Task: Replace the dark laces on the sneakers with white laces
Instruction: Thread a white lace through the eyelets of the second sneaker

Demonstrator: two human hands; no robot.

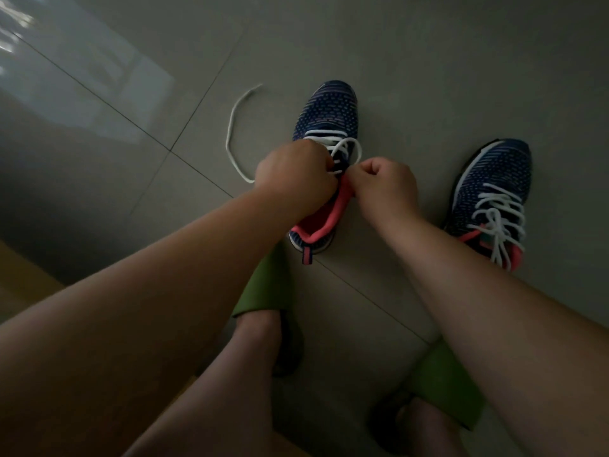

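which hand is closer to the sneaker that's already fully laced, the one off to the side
Right. The right hand works at the middle sneaker's collar, on the side facing the laced sneaker. The left hand is on that shoe's far side.

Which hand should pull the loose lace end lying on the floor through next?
Probably the left hand: the loose lace end trails on the floor on its side of the sneaker, while the right hand works the opposite edge.
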